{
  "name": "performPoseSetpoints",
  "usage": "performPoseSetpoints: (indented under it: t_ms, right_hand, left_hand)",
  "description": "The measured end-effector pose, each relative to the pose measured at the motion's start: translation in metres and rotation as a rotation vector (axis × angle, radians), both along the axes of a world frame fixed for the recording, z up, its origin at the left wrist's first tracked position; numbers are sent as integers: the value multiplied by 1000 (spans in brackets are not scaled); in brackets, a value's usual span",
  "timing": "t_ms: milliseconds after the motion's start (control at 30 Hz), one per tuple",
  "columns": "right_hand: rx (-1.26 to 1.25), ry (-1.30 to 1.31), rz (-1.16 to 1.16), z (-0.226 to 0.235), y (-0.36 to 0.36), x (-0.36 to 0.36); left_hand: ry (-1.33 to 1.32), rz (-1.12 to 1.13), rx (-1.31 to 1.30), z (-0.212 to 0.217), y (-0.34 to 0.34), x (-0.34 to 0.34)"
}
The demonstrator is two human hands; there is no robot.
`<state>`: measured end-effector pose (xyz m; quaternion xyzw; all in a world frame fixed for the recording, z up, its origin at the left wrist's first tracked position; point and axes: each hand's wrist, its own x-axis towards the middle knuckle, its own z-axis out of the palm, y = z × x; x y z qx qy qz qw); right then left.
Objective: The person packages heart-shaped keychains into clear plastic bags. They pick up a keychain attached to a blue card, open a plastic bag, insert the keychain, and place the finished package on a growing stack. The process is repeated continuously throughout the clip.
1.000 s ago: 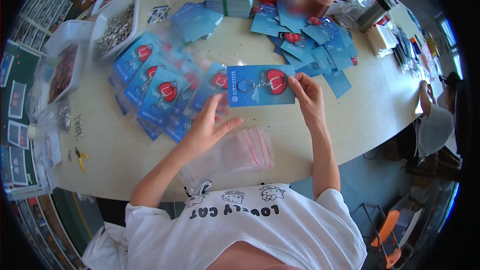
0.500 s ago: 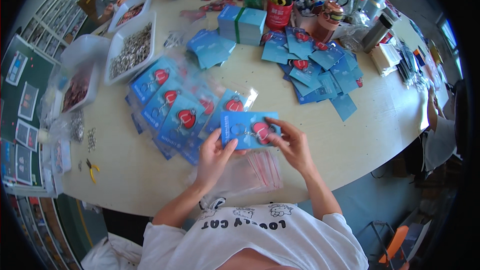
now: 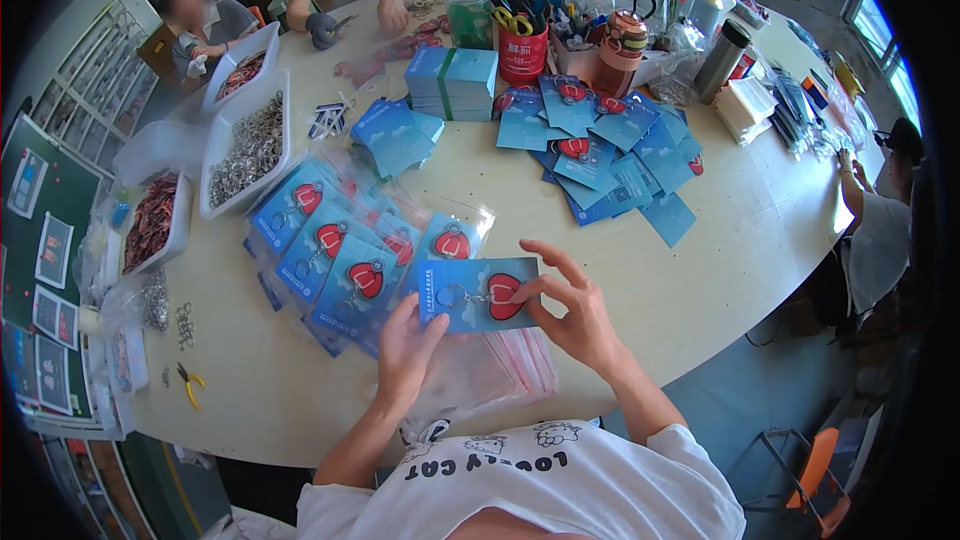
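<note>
I am seeing my left hand (image 3: 405, 350) pinching the near-left corner of the blue keychain card (image 3: 478, 293) over the clear bags (image 3: 490, 380), steadying it, while my right hand (image 3: 572, 315) is pinching its right edge by the red charm (image 3: 503, 295), fingers spread.

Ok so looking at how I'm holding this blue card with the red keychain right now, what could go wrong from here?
The blue card is pinched only at its edges by your left hand and right hand, so it might bend or slip. The red heart keychain could twist on the card. The stack of clear bags lies close to the table edge under your hands, so a nudge may push some off.
</note>
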<state>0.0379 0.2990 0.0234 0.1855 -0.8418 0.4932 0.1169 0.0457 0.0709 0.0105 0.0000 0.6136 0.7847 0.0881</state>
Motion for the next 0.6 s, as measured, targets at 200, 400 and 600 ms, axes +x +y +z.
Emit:
performPoseSetpoints:
  t_ms: [200,400,600]
  right_hand:
    - [-144,-115,-72,-12,-13,9]
    - [-815,-707,-58,-25,-18,4]
    - [-928,-655,-77,-25,-15,-7]
  left_hand:
    - [61,98,-43,-1,7,8]
    - [225,47,-181,-4,11,14]
    - [165,107,-138,4,15,5]
